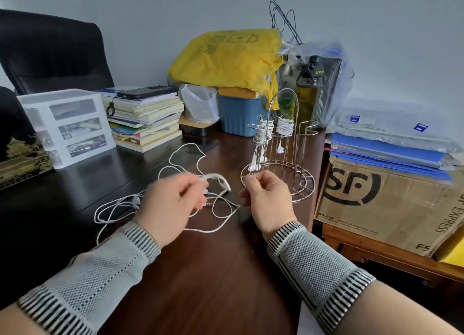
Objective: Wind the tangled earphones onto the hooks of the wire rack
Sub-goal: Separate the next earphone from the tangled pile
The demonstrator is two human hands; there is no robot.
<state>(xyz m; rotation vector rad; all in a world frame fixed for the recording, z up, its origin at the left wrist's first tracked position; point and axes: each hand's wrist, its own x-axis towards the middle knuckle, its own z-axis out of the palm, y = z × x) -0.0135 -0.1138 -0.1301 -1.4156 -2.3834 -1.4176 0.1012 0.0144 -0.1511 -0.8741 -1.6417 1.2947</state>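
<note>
We've got both hands (168, 204) (266, 199) pinching the loose earphones (216, 209) in our fingers (rack (278, 159) sits close), teasing knots apart for winding.

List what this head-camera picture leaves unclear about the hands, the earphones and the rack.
- Left hand: motion blur hides how its fingers meet the loose earphone cable.
- Right hand: curled fingers hide any cable held.
- Wire rack: wound earphones cover the hooks; their count is unclear.
</note>
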